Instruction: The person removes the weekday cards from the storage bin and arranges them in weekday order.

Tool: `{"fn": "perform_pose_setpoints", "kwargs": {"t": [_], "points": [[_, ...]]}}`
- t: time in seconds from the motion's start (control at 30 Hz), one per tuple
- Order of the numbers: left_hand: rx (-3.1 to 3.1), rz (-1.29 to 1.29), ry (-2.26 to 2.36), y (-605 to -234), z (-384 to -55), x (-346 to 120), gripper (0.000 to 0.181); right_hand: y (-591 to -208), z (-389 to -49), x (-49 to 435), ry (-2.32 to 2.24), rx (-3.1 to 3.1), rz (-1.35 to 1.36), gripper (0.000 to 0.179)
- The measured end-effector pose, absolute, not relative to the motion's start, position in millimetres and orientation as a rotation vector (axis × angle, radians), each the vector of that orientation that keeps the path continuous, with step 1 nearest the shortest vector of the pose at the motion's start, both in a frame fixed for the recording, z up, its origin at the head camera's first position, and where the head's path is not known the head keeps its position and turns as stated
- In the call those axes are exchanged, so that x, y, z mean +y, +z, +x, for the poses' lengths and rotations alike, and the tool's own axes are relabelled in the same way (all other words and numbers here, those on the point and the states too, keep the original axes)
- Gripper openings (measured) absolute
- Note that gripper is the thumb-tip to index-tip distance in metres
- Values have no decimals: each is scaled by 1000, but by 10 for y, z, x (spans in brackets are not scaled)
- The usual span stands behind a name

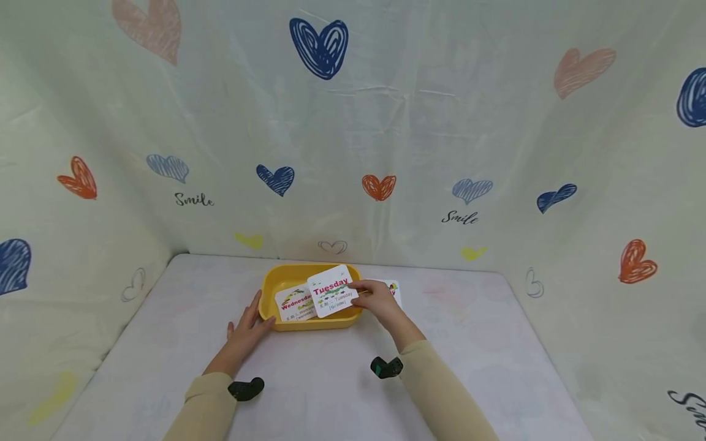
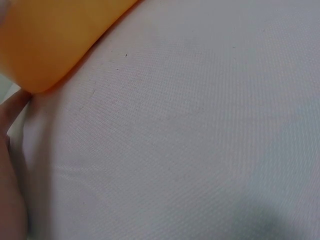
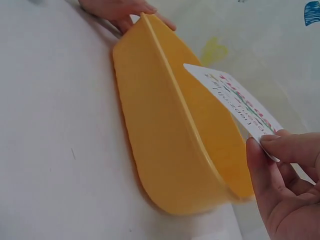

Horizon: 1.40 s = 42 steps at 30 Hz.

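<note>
tuesday card (image 1: 331, 291) held above the yellow tray (image 1: 317, 326)

the right hand (image 1: 380, 300) pinches the tuesday card by its right edge, thumb and fingers closed on it, printed face up. the tuesday card extends leftward from the fingertips, over the tray's opening and clear of the rim. it looks nearly square, so the long axis that matters is the tray's, running left to right across the table (image 1: 331, 380); the right hand is nearer its right end. the left hand (image 1: 246, 331) touches the left end with fingers extended, thumb at the front corner. inside the tray lies the wednesday card (image 1: 292, 303), its right side hidden by the tuesday card; whether the two touch cannot be told. another card (image 1: 395, 286) lies right of the tray, partly behind the right hand.
</note>
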<state>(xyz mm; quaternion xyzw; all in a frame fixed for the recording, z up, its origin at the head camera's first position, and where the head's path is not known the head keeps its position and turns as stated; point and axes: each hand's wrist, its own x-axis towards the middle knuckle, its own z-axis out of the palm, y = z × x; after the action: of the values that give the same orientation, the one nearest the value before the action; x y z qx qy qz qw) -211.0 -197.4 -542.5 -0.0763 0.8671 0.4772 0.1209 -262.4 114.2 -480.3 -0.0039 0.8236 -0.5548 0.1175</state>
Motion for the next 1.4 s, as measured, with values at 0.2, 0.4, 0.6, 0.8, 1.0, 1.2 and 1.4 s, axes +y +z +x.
{"fn": "perform_pose_setpoints", "kwargs": {"t": [0.2,0.4,0.6,0.8,1.0,1.2,1.4], "points": [[2553,-225,1379,-5452,-2135,-1973,92,-4769,-2545,1355,-1757,2402,60,36],[2551,-234,1367,-5477,-2148,-1973,91,-4762,-2455,1602,-1869,2387,122,37],[2545,-239,1366,-5487,-2140,-1964,93,-4795,-2350,1819,-1947,2389,162,36],[2571,-222,1346,-5451,-2118,-1970,90,-4867,-2232,1978,-1969,2387,236,34],[2573,-220,1354,-5413,-2116,-1957,88,-4953,-2166,2165,-2019,2376,337,33],[2572,-228,1348,-5421,-2126,-1955,88,-5070,-2160,2346,-2019,2381,463,35],[2568,-224,1343,-5419,-2128,-1958,89,-5213,-2175,2436,-1993,2402,554,37]]}}
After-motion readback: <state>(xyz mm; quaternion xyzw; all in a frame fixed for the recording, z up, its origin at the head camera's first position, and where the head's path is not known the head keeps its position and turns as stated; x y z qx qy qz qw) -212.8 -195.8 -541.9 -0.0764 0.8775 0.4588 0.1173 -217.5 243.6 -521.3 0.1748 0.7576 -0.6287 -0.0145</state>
